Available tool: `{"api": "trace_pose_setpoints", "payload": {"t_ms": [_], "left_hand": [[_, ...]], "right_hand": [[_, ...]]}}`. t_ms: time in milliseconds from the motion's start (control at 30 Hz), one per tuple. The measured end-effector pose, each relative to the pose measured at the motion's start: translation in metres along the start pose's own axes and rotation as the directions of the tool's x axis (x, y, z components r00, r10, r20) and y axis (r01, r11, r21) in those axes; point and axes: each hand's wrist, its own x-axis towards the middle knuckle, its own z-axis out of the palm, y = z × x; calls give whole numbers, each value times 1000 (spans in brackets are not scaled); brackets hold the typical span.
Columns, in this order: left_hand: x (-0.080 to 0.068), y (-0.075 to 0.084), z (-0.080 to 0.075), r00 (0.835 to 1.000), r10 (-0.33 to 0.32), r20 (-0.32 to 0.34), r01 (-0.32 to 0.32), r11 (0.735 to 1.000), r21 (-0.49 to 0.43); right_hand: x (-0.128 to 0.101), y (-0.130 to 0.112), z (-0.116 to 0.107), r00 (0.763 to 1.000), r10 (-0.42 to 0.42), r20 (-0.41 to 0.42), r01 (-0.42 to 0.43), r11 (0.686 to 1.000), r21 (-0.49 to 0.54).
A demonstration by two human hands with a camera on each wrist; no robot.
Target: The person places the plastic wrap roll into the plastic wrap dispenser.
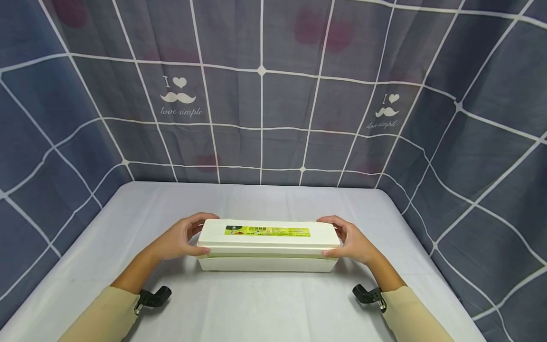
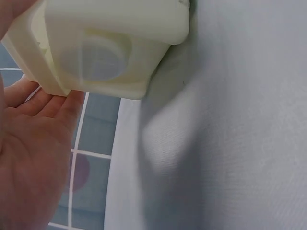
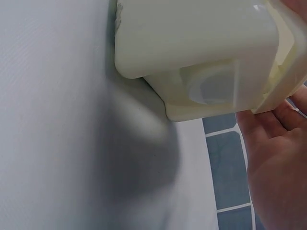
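A grey-blue curtain with white grid lines hung behind and beside a table covered in white cloth, and near the middle of that cloth sat a long, pale, lidded box, its length running from side to side. The left hand and the right hand were clamped on its two ends, each with the thumb at the front edge and fingers toward the back, while a yellow-green printed label ran along the top.
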Motion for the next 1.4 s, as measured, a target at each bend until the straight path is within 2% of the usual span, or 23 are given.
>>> {"api": "trace_pose_setpoints", "payload": {"t_ms": [200,767,1100,1400], "left_hand": [[0,-2,1,1000,-22,7,22,1000,1],[-6,-5,3,1000,10,21,-11,1000,25],[-7,-5,3,1000,-8,7,7,997,76],[-8,-4,4,1000,-28,9,27,998,54]], "right_hand": [[-1,1,0,1000,-3,-3,3,1000,-20],[-8,5,5,1000,20,-6,-20,999,-26],[-9,4,5,1000,20,6,-20,1000,-13],[-11,5,6,999,33,8,-33,999,-8]]}}
